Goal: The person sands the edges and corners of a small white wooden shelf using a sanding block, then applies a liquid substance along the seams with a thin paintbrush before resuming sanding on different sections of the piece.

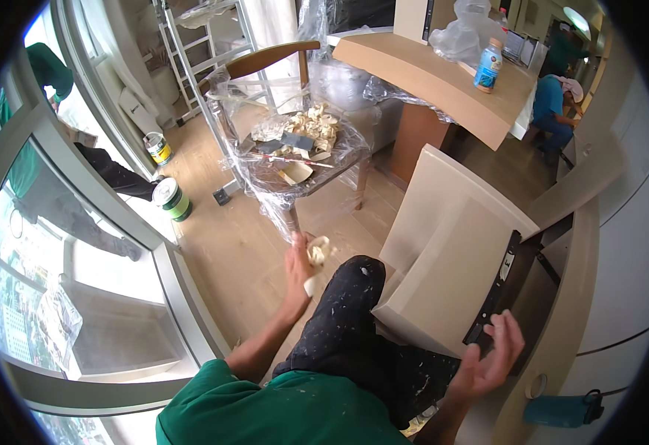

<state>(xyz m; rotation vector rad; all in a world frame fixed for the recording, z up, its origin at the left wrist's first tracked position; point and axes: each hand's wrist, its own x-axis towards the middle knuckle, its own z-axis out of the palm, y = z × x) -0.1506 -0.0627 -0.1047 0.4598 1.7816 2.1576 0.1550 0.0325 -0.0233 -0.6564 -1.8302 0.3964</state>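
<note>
My left hand (295, 268) is closed around a crumpled wad of cream masking tape (319, 253), left of my raised knee. My right hand (491, 354) is empty, fingers spread and slightly curled, beside the lower end of a black drawer slide (493, 288). That slide runs along the side of a beige drawer (443, 259), which stands pulled out and tilted from the cabinet at my right. Whether my right fingertips touch the slide I cannot tell. Plastic film wraps a wooden chair (272, 59) ahead; on its seat lie crumpled tape strips (311, 127) and dark sandpaper pieces (297, 141).
Two paint cans (171, 199) (158, 148) stand on the floor by the glass door, near a person in green (46, 70). A stepladder (183, 55) is behind the chair. A bottle (489, 65) stands on the cardboard-covered counter (413, 63). Another person (551, 107) crouches far right. A blue flask (558, 410) lies lower right.
</note>
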